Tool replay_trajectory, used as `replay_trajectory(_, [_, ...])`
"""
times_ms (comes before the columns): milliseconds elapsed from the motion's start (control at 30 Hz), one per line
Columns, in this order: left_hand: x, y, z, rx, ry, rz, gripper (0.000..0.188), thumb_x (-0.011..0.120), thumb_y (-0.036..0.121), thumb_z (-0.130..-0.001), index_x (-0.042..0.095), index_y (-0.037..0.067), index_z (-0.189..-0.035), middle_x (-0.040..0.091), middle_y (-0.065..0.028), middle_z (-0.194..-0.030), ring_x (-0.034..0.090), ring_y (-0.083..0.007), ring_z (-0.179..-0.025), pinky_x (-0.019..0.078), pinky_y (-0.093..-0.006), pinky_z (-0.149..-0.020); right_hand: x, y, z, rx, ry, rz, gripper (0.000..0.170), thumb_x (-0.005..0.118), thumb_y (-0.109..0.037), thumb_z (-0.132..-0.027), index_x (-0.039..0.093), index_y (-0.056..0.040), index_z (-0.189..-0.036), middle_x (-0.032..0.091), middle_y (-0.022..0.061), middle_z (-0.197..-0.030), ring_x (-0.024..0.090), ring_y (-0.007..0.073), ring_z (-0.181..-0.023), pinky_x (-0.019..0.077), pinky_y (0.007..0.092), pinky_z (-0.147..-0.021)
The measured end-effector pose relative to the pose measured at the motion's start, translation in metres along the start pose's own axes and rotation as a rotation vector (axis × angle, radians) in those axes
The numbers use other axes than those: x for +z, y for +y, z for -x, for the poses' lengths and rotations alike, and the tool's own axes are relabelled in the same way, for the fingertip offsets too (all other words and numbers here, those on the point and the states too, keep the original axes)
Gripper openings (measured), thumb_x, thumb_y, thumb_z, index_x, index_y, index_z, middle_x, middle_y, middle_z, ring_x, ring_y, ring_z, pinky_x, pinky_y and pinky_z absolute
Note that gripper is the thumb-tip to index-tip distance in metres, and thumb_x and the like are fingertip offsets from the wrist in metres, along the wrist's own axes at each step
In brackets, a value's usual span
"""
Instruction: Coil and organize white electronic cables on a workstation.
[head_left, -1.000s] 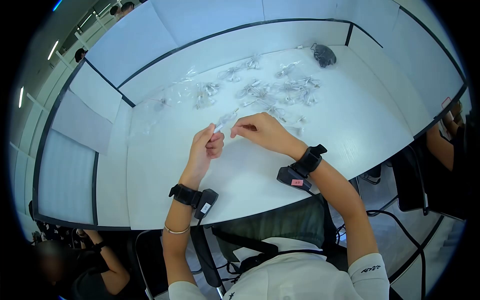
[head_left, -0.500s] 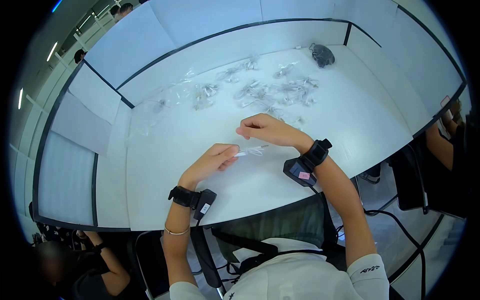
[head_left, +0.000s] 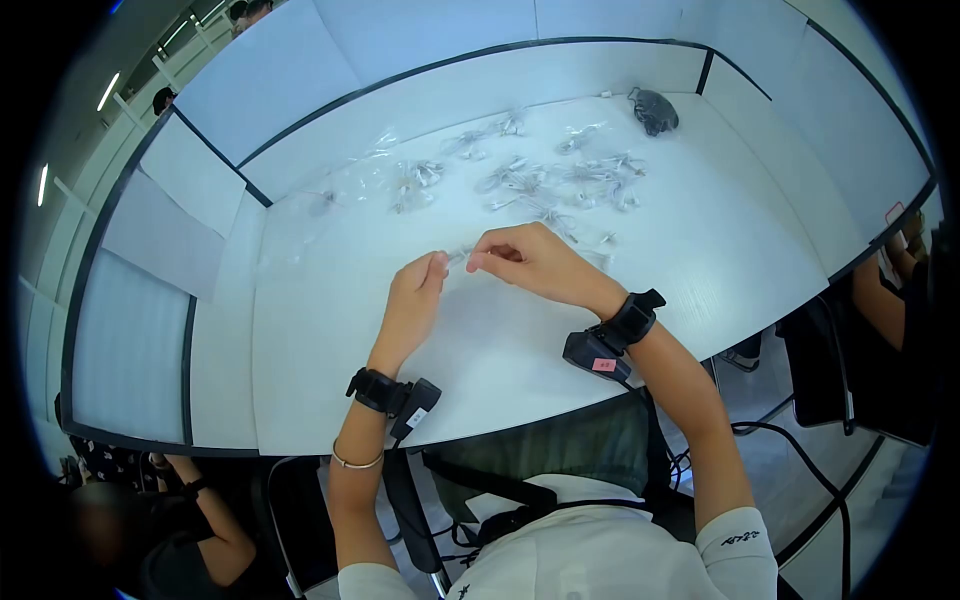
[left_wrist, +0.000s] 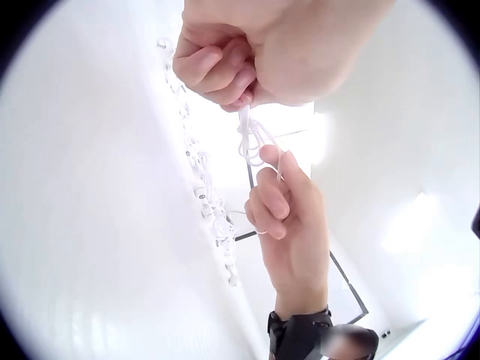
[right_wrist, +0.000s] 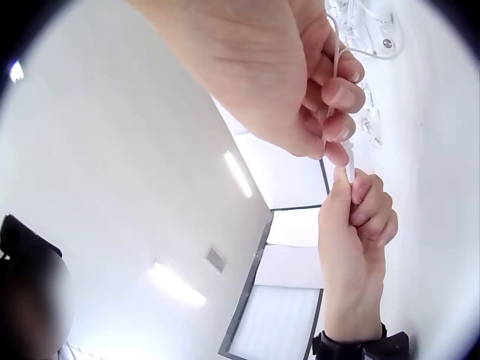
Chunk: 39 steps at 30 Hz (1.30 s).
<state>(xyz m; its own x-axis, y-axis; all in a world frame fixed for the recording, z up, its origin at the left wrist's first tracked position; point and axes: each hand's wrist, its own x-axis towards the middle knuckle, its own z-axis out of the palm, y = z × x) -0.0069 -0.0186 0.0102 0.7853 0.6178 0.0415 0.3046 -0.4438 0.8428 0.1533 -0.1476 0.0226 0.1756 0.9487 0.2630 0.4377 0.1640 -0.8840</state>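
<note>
Held between my two hands is a white earphone cable (left_wrist: pixel 255 142), wound into a small loose coil. My left hand (head_left: pixel 410 300) grips its white end piece (right_wrist: pixel 350 169) between thumb and curled fingers. Just right of it, my right hand (head_left: pixel 548 265) pinches the thin cord between thumb and fingertips. In the right wrist view a strand of cord (right_wrist: pixel 337 60) runs over the right hand's fingers. The fingertips of both hands come close together over the table, and in the head view they mostly hide the cable.
Several bundles of white earphones (head_left: pixel 520 180) lie beyond the hands on the white table (head_left: pixel 700 250). Clear plastic bags (head_left: pixel 365 170) lie at the back left, and a dark grey pouch (head_left: pixel 654 112) at the back right. Low white panels (head_left: pixel 440 115) enclose the table.
My left hand swung right and lower with the cable, then back up and left. My right hand has moved slightly left to the cable and now pinches its cord.
</note>
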Motion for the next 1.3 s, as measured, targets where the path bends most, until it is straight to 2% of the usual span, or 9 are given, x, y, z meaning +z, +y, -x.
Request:
replay_trajectory(100, [0.003, -0.004, -0.003, -0.022, 0.039, 0.305, 0.038, 0.041, 0.037, -0.097, 0.041, 0.01, -0.07, 0.031, 0.0074, -0.06, 0.023, -0.0027, -0.049, 0.0215, -0.0202, -0.043, -0.001, -0.006, 0.001, 0.081, -0.063, -0.074, 0.018, 0.054, -0.016, -0.089, 0.065, -0.0024, -0.09, 0.058, 0.0019, -0.066, 0.049, 0.0073, -0.055, 0.0394, 0.022, -0.052])
replay_trajectory(200, [0.002, 0.008, 0.001, -0.151, 0.011, 0.532, 0.037, 0.042, 0.037, -0.097, 0.036, 0.013, -0.069, 0.027, 0.0079, -0.06, 0.021, -0.0019, -0.047, 0.0197, -0.0193, -0.042, 0.001, -0.011, 0.001, 0.157, -0.095, -0.136, 0.017, 0.052, -0.016, -0.09, 0.064, -0.0032, -0.089, 0.057, 0.0024, -0.064, 0.049, 0.0069, -0.053, 0.0384, 0.0218, -0.049])
replay_trajectory(500, [0.001, 0.017, 0.002, -0.097, -0.226, 0.857, 0.036, 0.04, 0.036, -0.097, 0.034, 0.014, -0.069, 0.025, 0.0068, -0.058, 0.02, -0.0045, -0.047, 0.018, -0.0216, -0.043, 0.002, 0.006, -0.004, 0.076, -0.057, -0.22, 0.022, 0.052, -0.023, -0.09, 0.062, -0.0042, -0.085, 0.055, 0.0019, -0.057, 0.047, 0.0082, -0.049, 0.0365, 0.024, -0.048])
replay_trajectory(733, [-0.009, 0.018, 0.008, -0.102, -0.656, 0.74, 0.038, 0.045, 0.036, -0.095, 0.033, 0.013, -0.067, 0.027, 0.0059, -0.06, 0.022, -0.0054, -0.049, 0.0178, -0.0222, -0.044, -0.014, 0.009, -0.001, -0.004, -0.26, -0.161, 0.021, 0.05, -0.022, -0.093, 0.059, -0.0027, -0.088, 0.053, 0.0, -0.074, 0.046, 0.0066, -0.074, 0.0375, 0.0228, -0.065])
replay_trajectory(800, [-0.013, 0.019, 0.01, -0.148, -0.707, 0.536, 0.038, 0.046, 0.036, -0.095, 0.035, 0.013, -0.067, 0.028, 0.0061, -0.06, 0.023, -0.0054, -0.051, 0.0181, -0.0216, -0.045, -0.017, 0.007, 0.0, 0.012, -0.344, -0.128, 0.019, 0.05, -0.021, -0.093, 0.057, -0.003, -0.09, 0.053, -0.0002, -0.079, 0.046, 0.0069, -0.077, 0.0373, 0.0226, -0.069])
replay_trajectory(867, [-0.013, 0.017, 0.009, -0.171, -0.813, 0.335, 0.036, 0.047, 0.035, -0.095, 0.039, 0.012, -0.068, 0.03, 0.0066, -0.062, 0.026, -0.0055, -0.054, 0.0211, -0.0212, -0.047, -0.014, 0.012, 0.001, 0.014, -0.279, -0.182, 0.015, 0.051, -0.019, -0.092, 0.055, -0.0043, -0.092, 0.054, -0.0008, -0.081, 0.046, 0.007, -0.077, 0.0371, 0.0222, -0.07])
replay_trajectory(967, [0.003, 0.016, 0.011, 0.027, -0.772, 0.068, 0.038, 0.044, 0.035, -0.096, 0.037, 0.011, -0.067, 0.03, 0.0067, -0.061, 0.027, -0.0058, -0.055, 0.0247, -0.0224, -0.049, -0.015, 0.015, 0.0, 0.026, -0.228, -0.186, 0.012, 0.052, -0.018, -0.092, 0.052, -0.0061, -0.095, 0.053, -0.0016, -0.083, 0.046, 0.0067, -0.077, 0.0372, 0.0222, -0.072])
replay_trajectory(1000, [0.003, 0.021, 0.01, -0.005, -0.765, 0.046, 0.036, 0.045, 0.029, -0.095, 0.041, 0.003, -0.071, 0.034, 0.0024, -0.062, 0.034, -0.0101, -0.06, 0.0329, -0.0277, -0.056, -0.015, 0.015, -0.001, 0.031, -0.22, -0.171, 0.011, 0.053, -0.017, -0.092, 0.052, -0.0067, -0.096, 0.053, -0.0018, -0.083, 0.046, 0.0065, -0.077, 0.0373, 0.0223, -0.072])
replay_trajectory(1300, [0.001, 0.017, 0.007, -0.128, -0.342, 0.155, 0.038, 0.043, 0.03, -0.096, 0.047, 0.001, -0.071, 0.037, 0.0031, -0.062, 0.033, -0.0087, -0.058, 0.0306, -0.0257, -0.053, -0.004, -0.015, 0.003, -0.057, -0.068, -0.293, 0.01, 0.053, -0.017, -0.091, 0.052, -0.0092, -0.097, 0.052, -0.0034, -0.078, 0.047, 0.0057, -0.075, 0.0384, 0.0226, -0.072])
